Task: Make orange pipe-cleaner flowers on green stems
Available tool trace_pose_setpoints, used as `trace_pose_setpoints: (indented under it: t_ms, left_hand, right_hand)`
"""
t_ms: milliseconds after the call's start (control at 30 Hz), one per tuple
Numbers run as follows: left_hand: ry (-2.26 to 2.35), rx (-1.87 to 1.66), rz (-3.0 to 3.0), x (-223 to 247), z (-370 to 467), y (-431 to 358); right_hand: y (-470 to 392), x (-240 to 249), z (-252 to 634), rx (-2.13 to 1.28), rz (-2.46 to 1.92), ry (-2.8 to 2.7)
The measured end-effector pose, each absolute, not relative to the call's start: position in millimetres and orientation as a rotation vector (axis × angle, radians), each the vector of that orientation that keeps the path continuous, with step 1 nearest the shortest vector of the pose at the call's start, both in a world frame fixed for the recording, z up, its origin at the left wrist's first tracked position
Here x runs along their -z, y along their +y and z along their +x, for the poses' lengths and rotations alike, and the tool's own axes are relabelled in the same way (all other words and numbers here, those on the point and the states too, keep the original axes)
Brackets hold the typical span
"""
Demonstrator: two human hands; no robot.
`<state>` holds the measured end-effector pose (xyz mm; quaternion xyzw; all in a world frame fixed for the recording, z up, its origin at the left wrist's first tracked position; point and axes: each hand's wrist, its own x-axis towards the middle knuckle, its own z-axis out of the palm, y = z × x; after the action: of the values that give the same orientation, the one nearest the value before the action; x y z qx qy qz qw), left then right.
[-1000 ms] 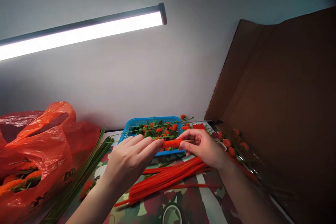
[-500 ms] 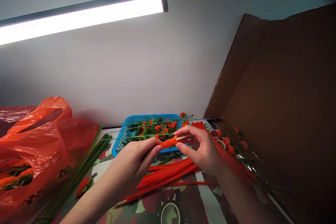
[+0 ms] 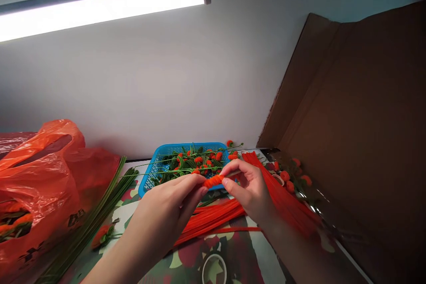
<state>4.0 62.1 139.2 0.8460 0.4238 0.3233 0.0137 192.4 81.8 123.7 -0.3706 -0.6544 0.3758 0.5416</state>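
An orange pipe cleaner (image 3: 213,181) is wound in a tight coil around a thin pale stick (image 3: 235,172), most of which is hidden by my fingers. My left hand (image 3: 171,197) pinches the coil's left end between thumb and fingertips. At the other end, my right hand (image 3: 251,191) closes thumb and fingers on the coil and the stick. Just beyond both hands sits a blue plastic basket (image 3: 146,182) with small orange flowers (image 3: 199,159) and green stems in it. Beneath them lies a bundle of loose orange pipe cleaners (image 3: 213,217).
Green pipe cleaners (image 3: 89,222) lie at the left beside an orange plastic bag (image 3: 56,186). A tape roll (image 3: 214,270) is on the patterned cloth in front. More orange pipe cleaners (image 3: 282,199) and flowers (image 3: 290,186) lie right, near a tall cardboard sheet (image 3: 359,120).
The view has tilted and shifted slightly. My left hand has closed further over the coil's left end, so less of the coil shows. Both hands still hold it.
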Motion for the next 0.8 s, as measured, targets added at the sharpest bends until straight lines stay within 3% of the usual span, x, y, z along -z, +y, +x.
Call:
trace_pose_setpoints:
  t_ms: [800]
  left_hand:
    - [1.451, -0.898, 2.601, -136.5, 12.3, 54.8]
  right_hand:
    - [84.4, -116.8, 188.7, -0.910, -0.823, -1.470]
